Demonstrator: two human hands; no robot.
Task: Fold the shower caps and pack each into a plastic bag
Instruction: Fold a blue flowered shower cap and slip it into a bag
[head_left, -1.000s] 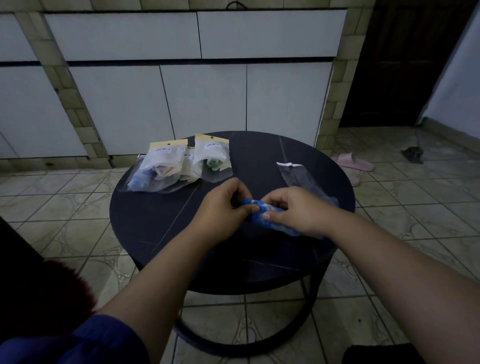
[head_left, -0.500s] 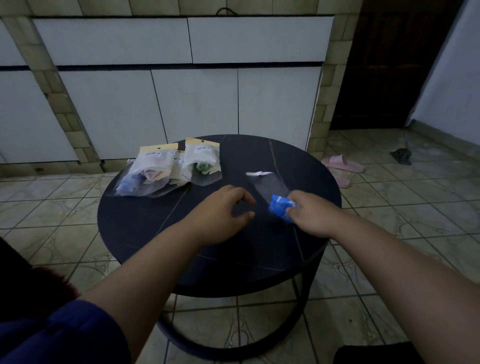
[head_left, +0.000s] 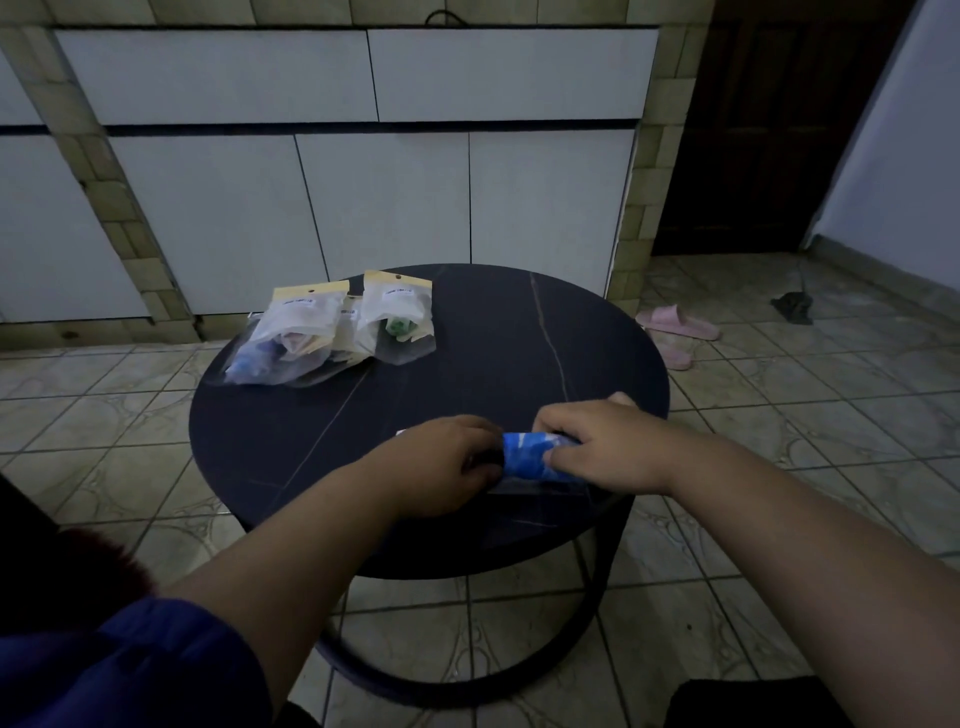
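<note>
A folded blue shower cap (head_left: 527, 453) sits between my two hands near the front edge of the round dark table (head_left: 519, 332). My right hand (head_left: 610, 447) grips the cap's right end. My left hand (head_left: 444, 467) has its fingers curled at the cap's left end, on the mouth of a clear plastic bag (head_left: 543, 488) that lies flat beneath the cap. Whether the cap is partly inside the bag is hidden by my fingers. Several packed bags (head_left: 296, 332) with yellow headers lie at the table's back left, one holding a green cap (head_left: 399, 325).
White cabinet doors (head_left: 384, 208) stand behind the table. Pink slippers (head_left: 675, 325) and a dark rag (head_left: 792, 306) lie on the tiled floor to the right. A dark doorway is at the back right.
The clear bag has moved from the table's right side to the front edge. My left hand, empty before, now grips at the bag. My right hand brought the blue cap there.
</note>
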